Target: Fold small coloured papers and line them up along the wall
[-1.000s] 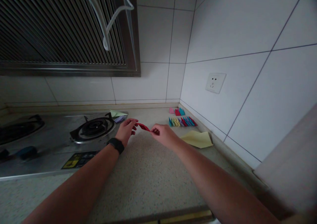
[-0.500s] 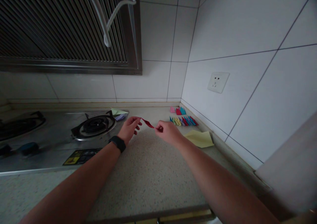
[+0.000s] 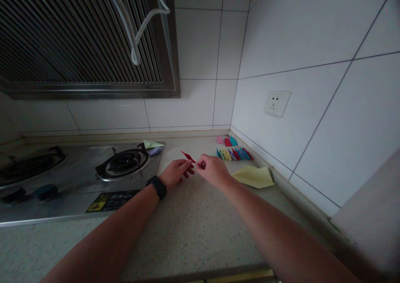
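Observation:
A small piece of folded red paper (image 3: 188, 156) is held above the countertop between my two hands. My right hand (image 3: 212, 169) pinches its right end between thumb and fingers. My left hand (image 3: 177, 171), with a dark band on the wrist, has its thumb and fingertips at the paper's lower edge, close to the right fingertips. The paper's pointed left end sticks up free. Behind my right hand stands a row of small folded paper pieces (image 3: 234, 154) in several colours. Pink, red and blue folded pieces (image 3: 227, 141) lie farther back.
A yellow sheet of paper (image 3: 254, 176) lies right of my right forearm. The gas stove (image 3: 78, 191) is on the left, with pale green paper (image 3: 152, 144) and purple paper (image 3: 155, 151) at its back corner. A range hood (image 3: 93, 94) hangs above; a socket (image 3: 277, 103) is on the right wall.
My left hand has moved from the red paper's far left end down and right, close to my right hand. The paper's left tip is now free. The view has shifted slightly.

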The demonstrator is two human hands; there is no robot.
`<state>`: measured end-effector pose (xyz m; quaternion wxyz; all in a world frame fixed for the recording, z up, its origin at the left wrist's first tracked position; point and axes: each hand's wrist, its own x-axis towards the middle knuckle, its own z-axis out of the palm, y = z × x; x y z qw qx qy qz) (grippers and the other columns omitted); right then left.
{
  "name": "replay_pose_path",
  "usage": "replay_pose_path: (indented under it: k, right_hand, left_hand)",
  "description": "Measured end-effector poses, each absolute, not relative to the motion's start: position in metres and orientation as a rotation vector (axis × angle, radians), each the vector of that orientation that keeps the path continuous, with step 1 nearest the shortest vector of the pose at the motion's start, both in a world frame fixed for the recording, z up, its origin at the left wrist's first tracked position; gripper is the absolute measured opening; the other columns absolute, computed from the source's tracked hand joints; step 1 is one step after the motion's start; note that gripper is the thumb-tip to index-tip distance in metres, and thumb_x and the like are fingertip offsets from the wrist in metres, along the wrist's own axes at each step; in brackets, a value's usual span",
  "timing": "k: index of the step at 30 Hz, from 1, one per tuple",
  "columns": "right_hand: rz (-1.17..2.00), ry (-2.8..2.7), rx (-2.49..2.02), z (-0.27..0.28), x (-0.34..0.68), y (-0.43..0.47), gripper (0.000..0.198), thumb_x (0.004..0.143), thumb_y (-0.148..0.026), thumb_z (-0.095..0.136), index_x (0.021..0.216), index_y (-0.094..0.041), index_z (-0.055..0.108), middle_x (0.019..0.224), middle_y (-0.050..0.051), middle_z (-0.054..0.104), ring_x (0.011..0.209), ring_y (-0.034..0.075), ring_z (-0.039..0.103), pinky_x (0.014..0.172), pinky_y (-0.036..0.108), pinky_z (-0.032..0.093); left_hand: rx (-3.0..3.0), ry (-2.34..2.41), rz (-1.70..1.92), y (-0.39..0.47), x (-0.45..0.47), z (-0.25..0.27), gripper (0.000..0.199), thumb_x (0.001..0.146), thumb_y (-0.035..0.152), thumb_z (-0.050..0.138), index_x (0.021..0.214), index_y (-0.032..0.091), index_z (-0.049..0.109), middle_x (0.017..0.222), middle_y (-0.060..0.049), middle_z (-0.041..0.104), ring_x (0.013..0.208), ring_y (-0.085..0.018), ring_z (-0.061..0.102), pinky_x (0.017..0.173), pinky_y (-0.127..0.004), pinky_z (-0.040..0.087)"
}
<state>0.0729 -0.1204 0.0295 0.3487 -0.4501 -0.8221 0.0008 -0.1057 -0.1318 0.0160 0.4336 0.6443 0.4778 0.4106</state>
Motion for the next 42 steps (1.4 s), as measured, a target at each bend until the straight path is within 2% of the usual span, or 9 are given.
replay_pose_path:
  k: [11,16,20,25,29,33,42]
  right_hand:
    - [-0.254,-2.442,-1.17,0.041,0.063,-0.134,0.017,0.084,-0.031,0.053,0.09,-0.02,0.064,0.084,0.007,0.07,0.077,0.019,0.065,0.066,0.027,0.04]
    - [-0.253,-2.523,-1.254,0.045,0.068,-0.142,0.029,0.086,-0.04,0.047,0.092,-0.02,0.066,0.084,0.01,0.07,0.075,0.024,0.065,0.065,0.031,0.043]
    - [-0.248,-2.592,-1.321,0.045,0.071,-0.146,0.036,0.087,-0.041,0.044,0.087,-0.017,0.07,0.084,0.015,0.07,0.076,0.026,0.066,0.068,0.035,0.046]
    - [-0.078,-2.729,-1.409,0.041,0.076,-0.146,0.031,0.079,-0.039,0.055,0.085,-0.014,0.072,0.084,0.018,0.07,0.076,0.028,0.067,0.066,0.035,0.049]
    - [0.092,-2.884,-1.376,0.048,0.078,-0.155,0.028,0.075,-0.038,0.059,0.084,-0.015,0.073,0.081,0.016,0.071,0.076,0.028,0.068,0.065,0.034,0.05]
    - [0.137,-3.055,-1.373,0.059,0.075,-0.165,0.035,0.078,-0.038,0.052,0.091,-0.014,0.073,0.084,0.018,0.071,0.077,0.03,0.068,0.063,0.038,0.051]
    - [0.149,-3.117,-1.434,0.071,0.083,-0.165,0.038,0.078,-0.035,0.05,0.098,-0.012,0.073,0.089,0.019,0.071,0.079,0.031,0.068,0.062,0.038,0.051]
  left_hand:
    - [1.672,1.282,1.017,-0.128,-0.099,0.012,0.04,0.082,0.049,0.047,0.072,0.014,0.064,0.061,-0.005,0.061,0.047,-0.011,0.051,0.039,-0.018,0.028]
    - [1.815,1.357,1.047,-0.123,-0.098,0.005,0.031,0.081,0.041,0.049,0.072,0.016,0.065,0.065,-0.005,0.064,0.054,-0.014,0.056,0.049,-0.022,0.037]
    - [2.017,1.56,1.069,-0.108,-0.09,0.0,0.032,0.081,0.04,0.049,0.065,0.017,0.063,0.06,-0.004,0.062,0.055,-0.015,0.054,0.052,-0.024,0.032]
    - [2.225,1.761,0.978,-0.075,-0.063,-0.005,0.024,0.08,0.034,0.051,0.069,0.019,0.066,0.069,-0.008,0.066,0.061,-0.017,0.056,0.056,-0.026,0.03]
    - [2.267,1.806,0.86,-0.049,-0.041,-0.006,0.027,0.081,0.038,0.05,0.072,0.02,0.067,0.072,-0.01,0.067,0.064,-0.02,0.058,0.057,-0.027,0.032]
    - [2.31,1.731,0.827,-0.031,-0.029,-0.007,0.028,0.081,0.041,0.051,0.07,0.02,0.066,0.072,-0.01,0.066,0.064,-0.02,0.057,0.057,-0.027,0.031]
    - [2.384,1.782,0.859,-0.025,-0.027,-0.012,0.035,0.084,0.048,0.046,0.075,0.021,0.066,0.071,-0.01,0.065,0.063,-0.02,0.056,0.058,-0.028,0.031]
